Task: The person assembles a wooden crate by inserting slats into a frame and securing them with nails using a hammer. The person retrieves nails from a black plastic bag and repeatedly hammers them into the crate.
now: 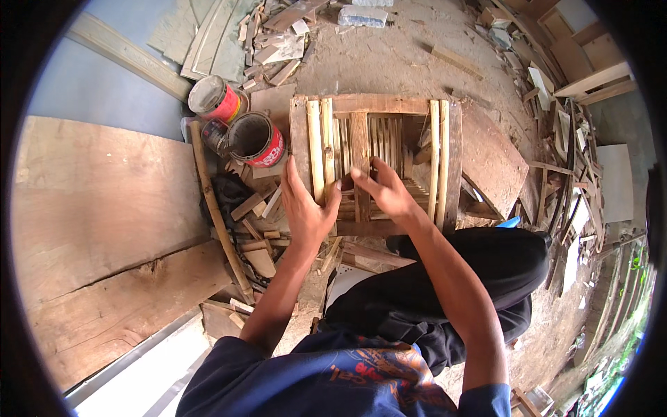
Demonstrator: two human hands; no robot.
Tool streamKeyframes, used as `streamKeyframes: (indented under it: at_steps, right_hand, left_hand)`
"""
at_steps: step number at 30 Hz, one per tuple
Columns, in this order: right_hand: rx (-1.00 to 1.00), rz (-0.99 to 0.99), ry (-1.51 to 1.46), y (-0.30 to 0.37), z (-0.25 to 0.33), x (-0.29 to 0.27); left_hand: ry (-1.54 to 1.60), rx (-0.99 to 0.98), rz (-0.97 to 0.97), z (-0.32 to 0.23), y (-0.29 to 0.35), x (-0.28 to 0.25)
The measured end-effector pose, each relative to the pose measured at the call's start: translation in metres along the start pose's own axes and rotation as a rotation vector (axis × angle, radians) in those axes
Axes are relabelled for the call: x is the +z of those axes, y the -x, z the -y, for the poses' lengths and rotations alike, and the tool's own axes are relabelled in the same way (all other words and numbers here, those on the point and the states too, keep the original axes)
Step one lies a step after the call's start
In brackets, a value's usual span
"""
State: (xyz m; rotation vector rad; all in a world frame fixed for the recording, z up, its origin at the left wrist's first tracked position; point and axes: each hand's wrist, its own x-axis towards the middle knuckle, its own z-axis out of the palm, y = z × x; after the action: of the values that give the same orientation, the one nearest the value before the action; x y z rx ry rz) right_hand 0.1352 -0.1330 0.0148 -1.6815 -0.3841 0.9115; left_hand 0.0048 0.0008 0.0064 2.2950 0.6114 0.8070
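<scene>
A box-like wooden frame (381, 104) with slatted sides stands in front of me. Pairs of pale wooden strips (434, 149) run along its left and right sides, and a darker middle bar (360, 132) crosses its opening. My left hand (307, 212) straddles the left pair of strips. Its fingers stretch along the frame's outer left edge, and the thumb lies on the inner side. At the middle bar is my right hand (390, 196), thumb on the bar and fingers bent around its right side. The frame hides some fingertips.
Two paint cans (257, 139) stand left of the frame, beside a long wooden stick (221, 215). A large plywood sheet (104, 229) is at the left. Wood offcuts (281, 52) litter the floor, and a scrap pile (573, 174) lines the right. A brown board (490, 163) lies right of the frame.
</scene>
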Motion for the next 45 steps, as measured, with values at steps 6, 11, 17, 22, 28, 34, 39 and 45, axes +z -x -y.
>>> streamKeyframes:
  at_steps: [6, 11, 17, 22, 28, 34, 39, 45]
  right_hand:
    - [-0.114, -0.161, -0.26, -0.053, 0.016, 0.004]
    - [-0.157, -0.197, -0.471, -0.059, 0.031, 0.027]
    - [-0.146, -0.193, -0.474, -0.058, 0.036, 0.028]
    - [-0.15, -0.218, -0.51, -0.064, 0.034, 0.032]
    - [-0.172, -0.214, -0.354, -0.058, 0.035, 0.049]
    - [-0.227, -0.218, -0.316, -0.085, 0.008, 0.045]
    - [-0.292, -0.306, -0.206, -0.084, 0.009, 0.048]
    - [-0.378, -0.282, -0.201, -0.073, 0.02, 0.049]
  left_hand:
    - [-0.029, -0.031, 0.016, -0.003, 0.002, 0.001]
    - [-0.055, -0.053, 0.037, 0.003, -0.001, 0.001]
    - [-0.096, -0.02, 0.018, 0.003, -0.004, 0.004]
    - [-0.105, 0.007, 0.001, 0.004, -0.004, 0.006]
    - [-0.087, 0.021, 0.01, 0.009, -0.001, 0.0]
    - [-0.028, 0.038, -0.01, 0.008, -0.005, 0.003]
    - [-0.046, 0.057, -0.008, 0.008, -0.004, 0.002]
    - [-0.053, 0.031, 0.009, 0.007, -0.002, 0.002]
